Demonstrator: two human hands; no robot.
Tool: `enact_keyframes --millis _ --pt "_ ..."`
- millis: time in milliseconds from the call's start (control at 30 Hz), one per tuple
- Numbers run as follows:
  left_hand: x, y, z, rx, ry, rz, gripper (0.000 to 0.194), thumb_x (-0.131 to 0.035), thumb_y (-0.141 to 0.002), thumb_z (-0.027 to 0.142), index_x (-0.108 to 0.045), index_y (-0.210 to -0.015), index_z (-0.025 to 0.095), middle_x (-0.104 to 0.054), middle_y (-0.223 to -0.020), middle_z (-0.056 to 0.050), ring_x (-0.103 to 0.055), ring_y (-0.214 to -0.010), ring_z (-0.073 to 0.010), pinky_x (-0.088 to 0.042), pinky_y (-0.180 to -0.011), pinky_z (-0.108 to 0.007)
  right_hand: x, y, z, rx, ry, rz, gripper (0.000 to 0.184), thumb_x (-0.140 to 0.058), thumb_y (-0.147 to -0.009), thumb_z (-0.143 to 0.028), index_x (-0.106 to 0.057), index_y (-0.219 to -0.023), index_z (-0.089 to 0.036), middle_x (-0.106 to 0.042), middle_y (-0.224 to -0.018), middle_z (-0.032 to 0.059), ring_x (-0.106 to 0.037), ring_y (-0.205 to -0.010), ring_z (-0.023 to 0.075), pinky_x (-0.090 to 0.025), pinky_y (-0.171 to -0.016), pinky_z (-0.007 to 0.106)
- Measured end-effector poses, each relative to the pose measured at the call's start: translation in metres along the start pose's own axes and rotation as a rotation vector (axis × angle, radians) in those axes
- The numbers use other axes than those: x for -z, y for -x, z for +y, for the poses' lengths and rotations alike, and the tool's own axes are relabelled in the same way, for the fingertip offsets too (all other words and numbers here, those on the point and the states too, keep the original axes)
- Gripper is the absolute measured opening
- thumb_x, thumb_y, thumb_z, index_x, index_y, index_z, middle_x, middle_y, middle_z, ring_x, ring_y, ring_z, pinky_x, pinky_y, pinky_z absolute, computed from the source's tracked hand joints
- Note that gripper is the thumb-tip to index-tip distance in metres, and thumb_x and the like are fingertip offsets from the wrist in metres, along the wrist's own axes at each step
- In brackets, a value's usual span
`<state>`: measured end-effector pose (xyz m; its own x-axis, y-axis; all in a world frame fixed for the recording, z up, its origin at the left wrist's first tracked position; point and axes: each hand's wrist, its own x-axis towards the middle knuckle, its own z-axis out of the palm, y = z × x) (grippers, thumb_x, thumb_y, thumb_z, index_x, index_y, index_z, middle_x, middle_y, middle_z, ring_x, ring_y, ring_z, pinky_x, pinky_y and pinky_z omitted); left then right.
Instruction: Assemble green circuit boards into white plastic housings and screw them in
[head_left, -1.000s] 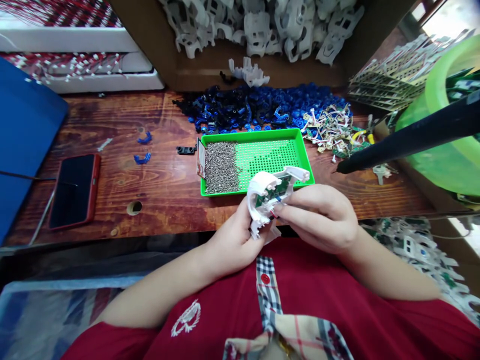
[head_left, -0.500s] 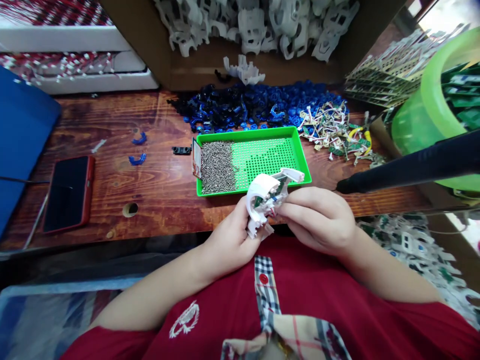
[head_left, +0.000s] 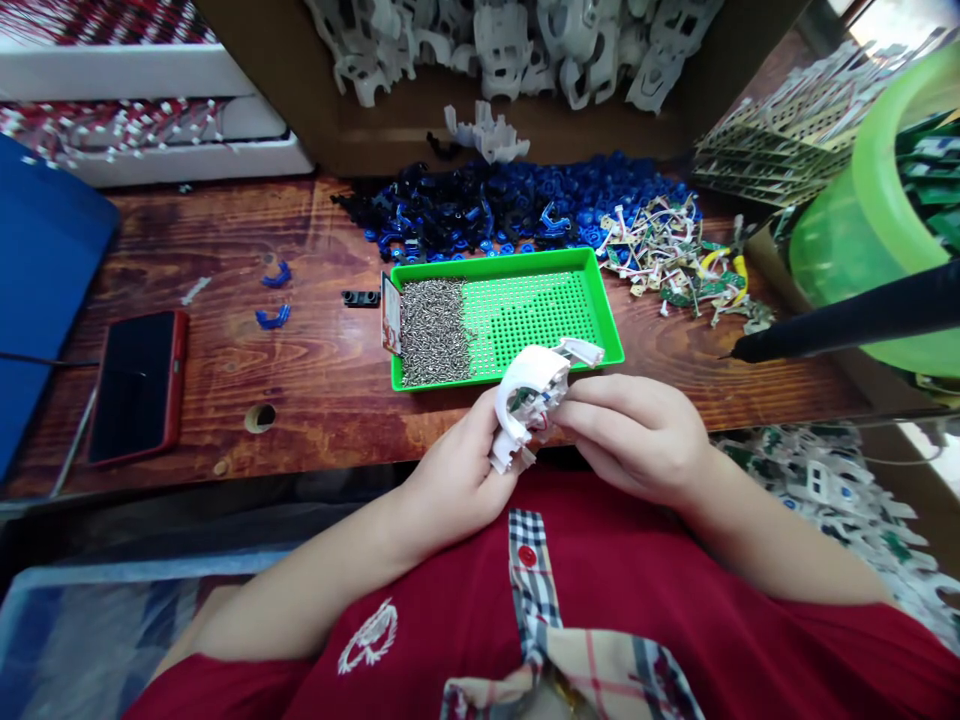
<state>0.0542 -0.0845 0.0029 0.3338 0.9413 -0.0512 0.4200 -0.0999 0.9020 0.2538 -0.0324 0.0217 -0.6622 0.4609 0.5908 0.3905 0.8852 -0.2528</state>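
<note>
My left hand (head_left: 465, 470) is closed around a white plastic housing (head_left: 531, 375), with its thumb at the lower edge. Inside the curved shell a bit of green circuit board and thin wires show. My right hand (head_left: 637, 430) pinches at the housing's right side; its fingertips are partly hidden there, so any small part between them does not show. Just beyond the housing, on the table, stands a green tray (head_left: 611, 325) with a heap of small metal screws (head_left: 435, 330) in its left part.
Blue and black plastic parts (head_left: 480, 205) lie heaped behind the tray, wired small boards (head_left: 660, 250) to their right. A black electric screwdriver (head_left: 840, 315) juts in from the right, before a green bucket (head_left: 832, 230). A phone (head_left: 135, 385) lies left. White shells fill a cardboard box (head_left: 390, 145).
The housing has turned slightly in my hands, so more of its smooth white outside shows. The black screwdriver's tip appears farther right. Both hands keep their hold.
</note>
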Motion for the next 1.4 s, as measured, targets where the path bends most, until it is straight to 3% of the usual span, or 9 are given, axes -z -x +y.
enact_keyframes --millis 300,567,767,967,1400 --pt "0.000 -0.002 0.003 0.033 0.009 -0.030 0.042 -0.052 -0.083 0.016 -0.040 -0.123 0.018 -0.061 -0.107 -0.007 -0.059 -0.099 -0.0222 -0.046 -0.092 -0.038 0.003 -0.002 0.001 0.009 0.006 -0.033 0.012 -0.055 -0.083 -0.011 -0.060 -0.094 -0.012 -0.067 -0.094 0.0087 -0.065 -0.080 0.0157 -0.054 -0.068 0.025" --pt "0.001 -0.003 0.006 0.066 0.030 -0.078 0.041 -0.053 -0.081 0.015 -0.042 -0.121 0.017 -0.061 -0.103 -0.007 -0.057 -0.106 -0.0240 -0.044 -0.095 -0.038 0.005 -0.001 0.006 0.059 -0.008 -0.094 0.014 -0.053 -0.082 -0.008 -0.060 -0.094 -0.011 -0.067 -0.093 0.0092 -0.065 -0.078 0.0185 -0.052 -0.065 0.028" --pt "0.001 -0.003 0.008 0.067 0.027 -0.090 0.042 -0.052 -0.080 0.011 -0.042 -0.120 0.018 -0.061 -0.106 -0.007 -0.060 -0.094 -0.0203 -0.048 -0.086 -0.034 0.008 -0.002 0.006 0.078 0.026 -0.103 0.014 -0.047 -0.088 -0.012 -0.061 -0.090 -0.013 -0.067 -0.088 0.0076 -0.063 -0.076 0.0142 -0.049 -0.066 0.025" --pt "0.001 -0.003 0.008 0.060 0.006 -0.111 0.043 -0.051 -0.081 0.012 -0.040 -0.122 0.019 -0.061 -0.108 -0.006 -0.059 -0.102 -0.0215 -0.047 -0.090 -0.034 0.010 -0.001 0.006 0.076 0.042 -0.138 0.017 -0.046 -0.088 -0.014 -0.063 -0.088 -0.013 -0.067 -0.087 0.0068 -0.062 -0.074 0.0133 -0.048 -0.065 0.023" --pt "0.006 -0.007 0.013 0.025 -0.130 -0.171 0.048 -0.050 -0.079 0.009 -0.041 -0.125 0.020 -0.060 -0.116 -0.008 -0.060 -0.096 -0.0201 -0.048 -0.084 -0.033 0.009 0.004 0.006 0.068 0.028 -0.202 0.019 -0.046 -0.089 -0.015 -0.064 -0.087 -0.013 -0.066 -0.090 0.0071 -0.060 -0.074 0.0132 -0.044 -0.063 0.024"
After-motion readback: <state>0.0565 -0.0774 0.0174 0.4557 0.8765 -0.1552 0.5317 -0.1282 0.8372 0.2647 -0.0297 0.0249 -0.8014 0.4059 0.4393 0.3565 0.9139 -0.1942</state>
